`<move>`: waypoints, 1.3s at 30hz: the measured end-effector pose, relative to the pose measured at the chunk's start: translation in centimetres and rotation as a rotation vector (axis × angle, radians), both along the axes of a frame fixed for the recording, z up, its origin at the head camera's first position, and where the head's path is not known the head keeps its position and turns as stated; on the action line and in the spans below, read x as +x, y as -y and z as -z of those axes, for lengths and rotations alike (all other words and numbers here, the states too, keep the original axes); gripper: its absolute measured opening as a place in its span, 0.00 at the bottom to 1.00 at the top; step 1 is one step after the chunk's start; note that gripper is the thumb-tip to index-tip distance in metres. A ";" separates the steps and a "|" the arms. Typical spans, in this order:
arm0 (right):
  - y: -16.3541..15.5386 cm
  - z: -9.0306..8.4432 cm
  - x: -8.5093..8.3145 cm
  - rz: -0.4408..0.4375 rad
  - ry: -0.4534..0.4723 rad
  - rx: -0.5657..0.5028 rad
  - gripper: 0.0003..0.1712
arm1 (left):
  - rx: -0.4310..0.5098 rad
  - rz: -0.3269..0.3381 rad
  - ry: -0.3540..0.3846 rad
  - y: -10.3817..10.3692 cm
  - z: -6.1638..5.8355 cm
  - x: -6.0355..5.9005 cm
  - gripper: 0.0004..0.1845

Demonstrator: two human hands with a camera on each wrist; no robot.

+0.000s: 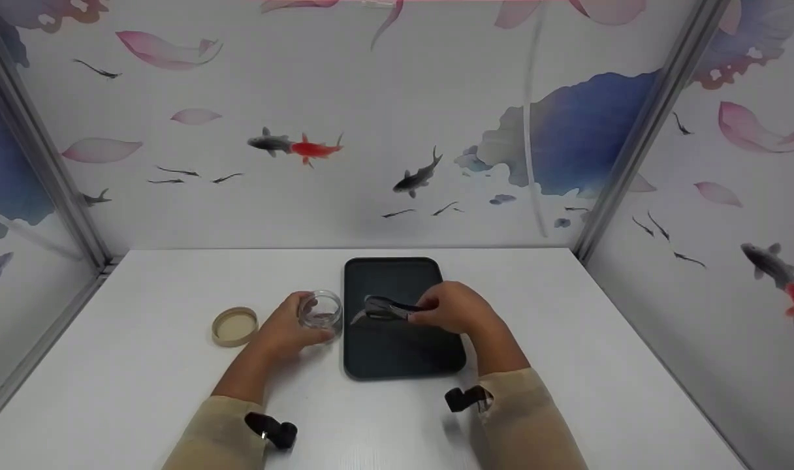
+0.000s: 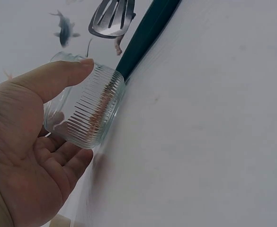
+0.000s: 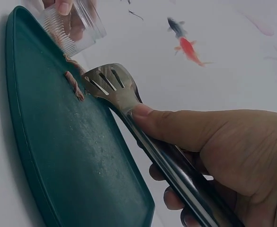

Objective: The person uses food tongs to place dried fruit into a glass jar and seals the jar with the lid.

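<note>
Resting just left of the dark tray [image 1: 403, 360], the clear glass jar [image 2: 84, 109] sat in the left hand [image 1: 285, 330], thumb on one side and fingers curled round the other; some brown matter lay at its base. Over the tray, the right hand [image 1: 454, 308] gripped metal tongs [image 3: 171, 165], its thumb along one arm and its fingers bent about the other. The tongs' slotted head was near the tray's left edge, close to brownish strips [image 3: 75, 86]; whether it pinched one, I could not tell. Farther left of the tray, beyond the jar, a round tan lid [image 1: 234, 326] lay on the white table [image 1: 606, 365].
</note>
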State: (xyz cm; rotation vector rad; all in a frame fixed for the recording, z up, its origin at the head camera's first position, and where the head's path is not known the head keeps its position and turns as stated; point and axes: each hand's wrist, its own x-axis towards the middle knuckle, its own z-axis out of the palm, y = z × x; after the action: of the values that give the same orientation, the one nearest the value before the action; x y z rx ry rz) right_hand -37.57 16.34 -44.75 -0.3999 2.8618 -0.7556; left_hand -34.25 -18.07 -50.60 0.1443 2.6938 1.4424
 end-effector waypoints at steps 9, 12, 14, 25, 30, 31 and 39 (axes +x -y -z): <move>0.2 -0.7 0.1 0.033 -0.047 -0.042 0.08 | -0.016 -0.010 0.004 0.0 -0.1 0.1 0.55; 0.2 -0.8 0.2 0.033 -0.067 -0.058 0.07 | -0.012 -0.012 0.004 0.0 0.0 0.0 0.55; 0.2 -0.9 0.2 0.034 -0.083 -0.072 0.06 | -0.008 -0.010 0.005 0.0 0.0 -0.1 0.55; 1.0 -1.7 0.8 0.066 -0.168 -0.077 0.13 | 0.006 0.006 -0.006 0.2 0.3 -0.3 0.56; 2.2 -1.7 1.5 0.049 -0.210 -0.079 0.19 | -0.021 -0.005 -0.004 0.1 0.3 -0.4 0.56; 2.5 -1.7 1.6 0.044 -0.214 -0.080 0.19 | -0.022 -0.006 -0.003 0.1 0.3 -0.4 0.56; 4.8 -1.4 2.5 0.032 -0.207 -0.082 0.17 | -0.007 -0.006 -0.012 0.1 0.3 -0.4 0.55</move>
State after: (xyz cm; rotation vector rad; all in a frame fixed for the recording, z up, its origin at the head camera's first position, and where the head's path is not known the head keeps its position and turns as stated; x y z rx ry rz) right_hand -35.07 11.50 -43.32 -0.4695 3.0422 -0.8879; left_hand -34.68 -18.16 -50.95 0.1444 2.7111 1.4382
